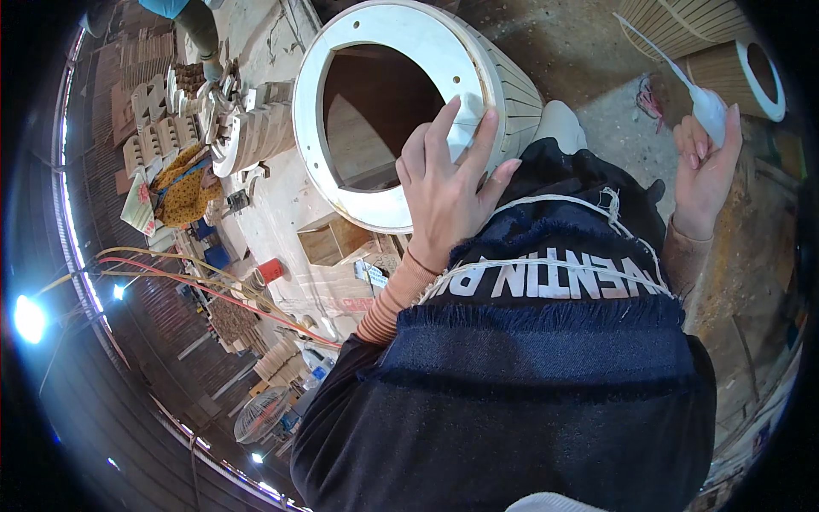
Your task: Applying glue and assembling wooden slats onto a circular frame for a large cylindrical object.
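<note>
A barrel-shaped wooden piece with slatted sides lies in front of me, its white ring-shaped end [309, 128] facing up toward me. The ring has small holes around a large round opening. My left hand [448, 183] rests on the ring's right part, fingers spread and holding nothing. Off to the right, my right hand [706, 166] is closed round a small white squeeze bottle [708, 111]. The bottle's long thin nozzle points up and to the left, apart from the barrel.
Another slatted piece with a white-rimmed opening [775, 102] lies at the far right. Stacked curved wood parts [252, 136], an open wooden box [333, 239] and a red item [270, 271] are on the left. Beyond, a co-worker's arm [201, 34] reaches in. A fan [263, 416] stands lower left.
</note>
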Action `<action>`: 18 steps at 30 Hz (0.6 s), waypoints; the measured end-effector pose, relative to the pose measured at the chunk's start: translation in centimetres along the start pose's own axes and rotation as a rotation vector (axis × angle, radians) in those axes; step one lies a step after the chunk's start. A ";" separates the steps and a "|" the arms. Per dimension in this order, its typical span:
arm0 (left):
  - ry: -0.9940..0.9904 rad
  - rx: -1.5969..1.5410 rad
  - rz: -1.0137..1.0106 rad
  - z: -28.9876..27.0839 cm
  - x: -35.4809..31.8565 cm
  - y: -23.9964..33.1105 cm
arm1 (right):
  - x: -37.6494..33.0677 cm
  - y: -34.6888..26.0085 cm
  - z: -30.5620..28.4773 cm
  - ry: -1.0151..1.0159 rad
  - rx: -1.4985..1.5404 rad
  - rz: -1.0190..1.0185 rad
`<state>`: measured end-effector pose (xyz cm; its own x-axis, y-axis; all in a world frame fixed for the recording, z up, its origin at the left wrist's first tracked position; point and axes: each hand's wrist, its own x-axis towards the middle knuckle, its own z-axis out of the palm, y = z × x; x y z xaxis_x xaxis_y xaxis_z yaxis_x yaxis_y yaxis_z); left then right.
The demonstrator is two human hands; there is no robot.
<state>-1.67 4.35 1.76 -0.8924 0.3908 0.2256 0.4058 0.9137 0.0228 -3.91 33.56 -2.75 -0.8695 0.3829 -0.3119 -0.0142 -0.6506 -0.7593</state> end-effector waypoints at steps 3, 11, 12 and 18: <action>-0.067 -0.040 -0.047 -0.3 -0.1 0.4 | 0.1 0.1 -0.1 0.017 -0.020 -0.003; -0.097 -0.003 0.014 -0.6 0.5 0.0 | 0.6 -0.2 -0.8 -0.068 0.029 -0.025; -0.145 0.010 -0.015 -0.6 0.5 0.0 | 0.5 -0.2 -0.8 -0.060 0.022 -0.017; -0.030 0.074 0.086 -1.5 -0.1 0.4 | 0.5 -0.5 -0.7 -0.078 0.002 -0.009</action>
<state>-1.09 4.50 3.18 -0.8609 0.4701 0.1944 0.4664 0.8820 -0.0672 -3.98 34.48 -2.94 -0.9050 0.3367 -0.2600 -0.0228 -0.6487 -0.7607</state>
